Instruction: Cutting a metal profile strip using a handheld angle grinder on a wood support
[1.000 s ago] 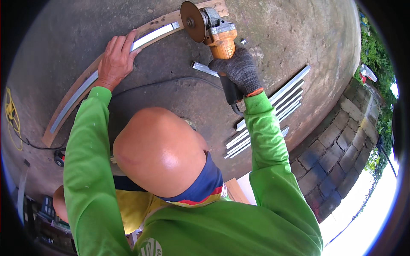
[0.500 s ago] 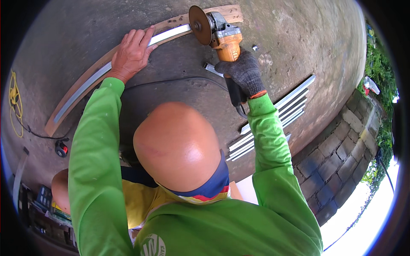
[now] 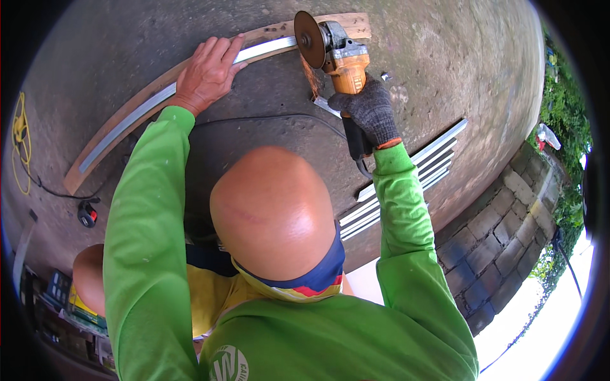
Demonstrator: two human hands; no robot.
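Note:
My bare left hand (image 3: 210,73) presses down on a long silvery metal bar (image 3: 267,48), its fingers over the top and its thumb along the near side. Under the bar lies a wooden plank (image 3: 352,24) on the ground. My right hand (image 3: 372,111), in a dark grey knit glove, is wrapped round the body of an orange angle grinder (image 3: 348,66). The grinder's brown disc (image 3: 309,39) stands upright at the bar's right end. Orange sparks (image 3: 310,77) stream from below the disc toward me. A short metal offcut (image 3: 327,106) lies close to my gloved hand.
Several cut metal strips (image 3: 438,152) lie beside my right forearm. A black power cord (image 3: 267,117) crosses the concrete. At the left are a tape measure (image 3: 88,214) and a yellow cord (image 3: 22,136). Block masonry (image 3: 499,238) borders the right side. A small metal scrap (image 3: 386,77) sits beyond the grinder.
Sparks now fly below the disc; none showed before. Both hands, the grinder and the bar appear slightly further right in the picture, as the view has shifted a little.

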